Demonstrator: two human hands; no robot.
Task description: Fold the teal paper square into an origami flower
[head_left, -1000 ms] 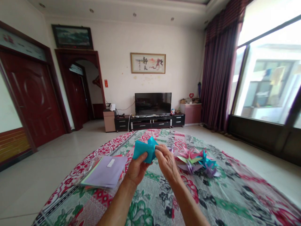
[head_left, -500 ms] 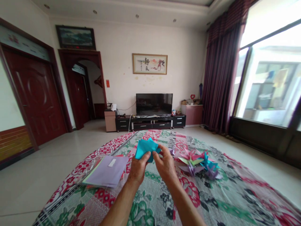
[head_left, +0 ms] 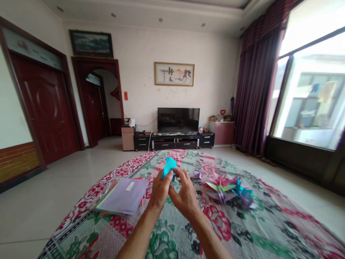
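A partly folded sheet of blue origami paper (head_left: 169,166) is held up above the patterned tablecloth. My left hand (head_left: 161,189) grips its lower edge, thumb pressed on the front. On the other side, my right hand (head_left: 185,190) has its bent fingers at the paper's right edge, its thumb lower and apart from them; whether those fingertips pinch the paper is partly hidden. Several folded paper cranes (head_left: 221,196) in pink, green, purple and blue lie to the right of my hands. Beyond my right hand sits a single purple crane (head_left: 198,175).
A stack of coloured paper sheets (head_left: 122,198), purple on top with a small white label, lies at left on the round table's floral tablecloth (head_left: 161,241). Past the table are a TV (head_left: 178,120) on a black cabinet (head_left: 164,144) and a window with dark curtains (head_left: 250,86) at right.
The blue paper has gone from a wide, spread shape to a narrower one between my hands. My right thumb has come off it and moved down. The view has shifted slightly.
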